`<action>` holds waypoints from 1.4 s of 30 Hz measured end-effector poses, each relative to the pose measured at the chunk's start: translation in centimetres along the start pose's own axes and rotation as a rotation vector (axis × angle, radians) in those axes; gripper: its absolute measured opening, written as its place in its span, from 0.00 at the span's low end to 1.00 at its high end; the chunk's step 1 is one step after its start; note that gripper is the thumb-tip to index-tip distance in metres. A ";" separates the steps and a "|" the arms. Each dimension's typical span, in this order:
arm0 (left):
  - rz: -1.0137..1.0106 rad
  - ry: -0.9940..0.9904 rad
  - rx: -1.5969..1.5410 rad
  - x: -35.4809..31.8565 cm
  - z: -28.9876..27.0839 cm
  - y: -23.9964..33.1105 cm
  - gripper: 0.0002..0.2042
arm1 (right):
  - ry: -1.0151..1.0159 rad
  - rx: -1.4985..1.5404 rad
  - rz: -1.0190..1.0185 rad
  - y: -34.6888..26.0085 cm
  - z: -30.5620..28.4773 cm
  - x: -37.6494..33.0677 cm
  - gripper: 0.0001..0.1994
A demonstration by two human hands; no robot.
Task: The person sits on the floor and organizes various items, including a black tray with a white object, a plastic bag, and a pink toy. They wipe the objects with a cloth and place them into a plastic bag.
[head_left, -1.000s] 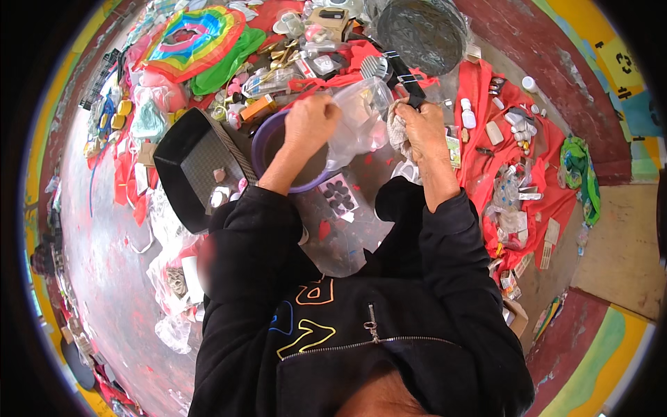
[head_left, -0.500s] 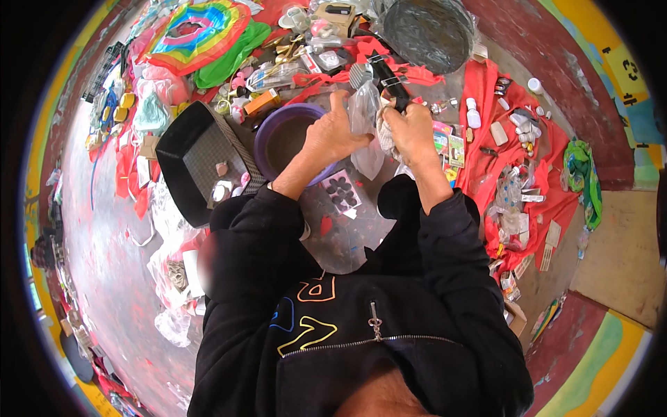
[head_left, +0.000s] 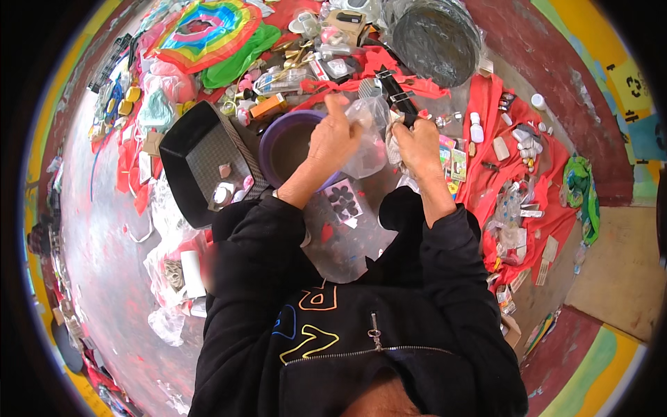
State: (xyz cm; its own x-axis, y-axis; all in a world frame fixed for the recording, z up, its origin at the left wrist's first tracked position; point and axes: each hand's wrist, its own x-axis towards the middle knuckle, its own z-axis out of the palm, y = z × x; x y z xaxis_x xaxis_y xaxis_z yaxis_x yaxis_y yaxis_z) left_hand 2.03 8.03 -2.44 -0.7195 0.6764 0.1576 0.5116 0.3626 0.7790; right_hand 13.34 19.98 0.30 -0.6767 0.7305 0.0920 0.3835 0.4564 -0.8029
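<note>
My right hand (head_left: 420, 147) is closed round the lower end of a long black object (head_left: 397, 92) with a metal part on it; its kind is unclear. A crumpled whitish cloth (head_left: 393, 144) is bunched under the same fingers. Between my hands hangs a clear plastic bag (head_left: 367, 149). My left hand (head_left: 329, 144), slightly blurred, has its thumb bent in at the bag's left edge and seems to pinch it. Below that hand stands a purple basin (head_left: 268, 153), partly covered by my wrist. A pink-and-white pack with dark round pieces (head_left: 342, 200) lies between my knees.
A black bin (head_left: 182, 161) with small items inside stands left of the basin. Red cloth (head_left: 479, 139) with bottles and packets spreads on the right. A large dark round tub (head_left: 436, 43) sits at the back, near a rainbow-coloured ring (head_left: 205, 33) and mixed clutter.
My left hand's spread thumb and fingers have drawn closer together at the plastic bag, which now looks wider. My right hand keeps its grip. The whole view has shifted slightly.
</note>
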 end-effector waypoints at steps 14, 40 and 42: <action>0.224 -0.096 0.256 0.0 -2.0 -0.7 0.13 | 0.018 -0.298 -0.064 0.6 0.3 -0.1 0.15; 0.027 -0.024 0.420 -1.1 -2.9 -0.8 0.16 | -0.032 -0.280 -0.047 0.0 1.4 0.2 0.16; 0.081 -0.020 0.454 -0.8 -3.2 -0.9 0.15 | -0.038 -0.270 -0.015 -0.1 1.4 0.4 0.16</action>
State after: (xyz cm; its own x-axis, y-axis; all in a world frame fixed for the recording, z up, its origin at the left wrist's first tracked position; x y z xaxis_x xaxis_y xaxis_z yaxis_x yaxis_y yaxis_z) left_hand 0.67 5.09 -1.29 -0.6617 0.7248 0.1920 0.7230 0.5488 0.4196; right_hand 12.20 19.53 -0.40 -0.7047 0.7054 0.0758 0.5238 0.5894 -0.6150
